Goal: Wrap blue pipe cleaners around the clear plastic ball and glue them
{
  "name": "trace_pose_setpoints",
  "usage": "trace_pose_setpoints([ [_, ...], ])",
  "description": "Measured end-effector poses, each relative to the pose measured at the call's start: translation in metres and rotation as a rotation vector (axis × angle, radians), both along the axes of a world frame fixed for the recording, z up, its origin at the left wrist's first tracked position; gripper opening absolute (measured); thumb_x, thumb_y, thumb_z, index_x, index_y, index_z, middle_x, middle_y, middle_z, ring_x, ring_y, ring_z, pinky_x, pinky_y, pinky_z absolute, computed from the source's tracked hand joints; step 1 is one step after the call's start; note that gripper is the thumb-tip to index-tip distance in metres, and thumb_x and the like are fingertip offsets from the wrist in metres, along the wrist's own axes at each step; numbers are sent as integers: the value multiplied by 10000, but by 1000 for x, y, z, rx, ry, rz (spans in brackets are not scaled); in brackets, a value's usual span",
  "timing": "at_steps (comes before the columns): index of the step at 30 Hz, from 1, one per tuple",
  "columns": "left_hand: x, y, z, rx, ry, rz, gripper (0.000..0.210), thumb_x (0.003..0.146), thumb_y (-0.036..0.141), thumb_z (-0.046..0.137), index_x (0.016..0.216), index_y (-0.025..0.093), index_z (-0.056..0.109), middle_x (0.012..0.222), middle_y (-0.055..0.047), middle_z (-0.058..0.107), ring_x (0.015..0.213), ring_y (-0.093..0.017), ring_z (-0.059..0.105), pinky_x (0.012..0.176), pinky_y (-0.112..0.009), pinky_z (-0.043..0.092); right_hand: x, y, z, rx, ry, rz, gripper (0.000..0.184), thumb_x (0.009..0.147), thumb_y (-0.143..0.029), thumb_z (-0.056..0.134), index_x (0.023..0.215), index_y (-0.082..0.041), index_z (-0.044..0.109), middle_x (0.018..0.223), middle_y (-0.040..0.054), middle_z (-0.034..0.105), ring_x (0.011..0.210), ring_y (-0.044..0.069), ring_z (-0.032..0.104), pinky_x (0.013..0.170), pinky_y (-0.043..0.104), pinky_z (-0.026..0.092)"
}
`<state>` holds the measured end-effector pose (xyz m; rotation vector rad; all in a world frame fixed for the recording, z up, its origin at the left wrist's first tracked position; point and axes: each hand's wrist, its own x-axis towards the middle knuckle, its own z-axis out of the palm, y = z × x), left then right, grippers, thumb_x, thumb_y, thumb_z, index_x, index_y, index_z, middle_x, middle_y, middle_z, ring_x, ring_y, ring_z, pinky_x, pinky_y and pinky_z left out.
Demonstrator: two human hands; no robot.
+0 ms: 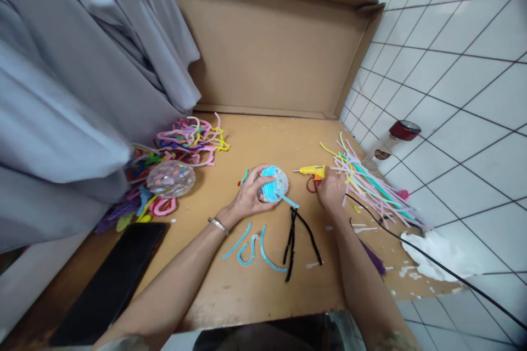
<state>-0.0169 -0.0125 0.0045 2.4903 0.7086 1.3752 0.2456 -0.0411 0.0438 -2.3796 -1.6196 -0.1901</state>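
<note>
My left hand (252, 193) is wrapped round a small clear ball (280, 181) partly covered with rows of light-blue pipe cleaner (269, 185). A loose blue end (288, 199) sticks out from it toward the lower right. In my right hand (332, 187) is a yellow hot glue gun (312, 170), its metal nozzle pointing left toward the ball, with a gap between them. Just under the glue gun, red scissor handles (313, 183) show beside my fingers. Cut blue pipe cleaners (247, 252) and black pipe cleaners (293, 236) lie on the table nearer to me.
A heap of mixed pipe cleaners (193, 140) and a clear faceted container (171, 179) are at left, above a black phone-like slab (111, 279). Pastel pipe cleaners (370, 181), a red-lidded jar (391, 142), white tissue (438, 252) and a black cord (428, 265) are right. Cardboard (267, 44) stands behind.
</note>
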Motion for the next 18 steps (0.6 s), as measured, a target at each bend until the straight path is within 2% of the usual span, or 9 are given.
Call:
trace_pose_setpoints([
  [5, 1, 0, 2, -10, -3, -4, 684, 709, 307, 851, 1306, 246, 524, 1408, -163, 445, 1327, -329, 512, 1054, -517, 499, 0, -1, 2, 27, -57, -99, 425, 931, -150, 436, 1339, -105, 549, 1245, 209, 659, 1191, 334, 511, 842, 384, 402],
  [9, 0, 0, 1, -2, -15, -20, 677, 715, 310, 847, 1309, 243, 529, 1411, -167, 445, 1331, -330, 507, 1055, -518, 494, -1, 0, -3, 27, -53, -137, 385, 957, -174, 395, 1287, -85, 573, 1226, 224, 640, 1152, 335, 518, 841, 404, 393],
  [12, 0, 0, 1, -28, -13, -17, 684, 698, 293, 854, 1303, 249, 538, 1422, -167, 450, 1330, -334, 514, 1052, -519, 493, -1, 1, -4, 90, -48, -130, 368, 955, -192, 396, 1230, -74, 609, 1234, 242, 614, 1150, 349, 520, 875, 439, 394],
  [15, 0, 0, 1, -36, -8, -15, 702, 683, 277, 865, 1307, 258, 543, 1425, -162, 458, 1332, -337, 515, 1054, -520, 492, -5, 2, -5, 239, 48, 18, 396, 931, -187, 418, 1267, -102, 609, 1284, 222, 592, 1210, 337, 509, 969, 473, 390],
  [18, 0, 0, 0, 6, -14, -32, 712, 691, 277, 863, 1318, 258, 528, 1431, -166, 443, 1343, -338, 504, 1056, -528, 492, -19, 4, -10, 352, 359, 314, 425, 974, -293, 371, 1285, -146, 621, 1301, 178, 615, 1256, 282, 523, 1066, 459, 398],
])
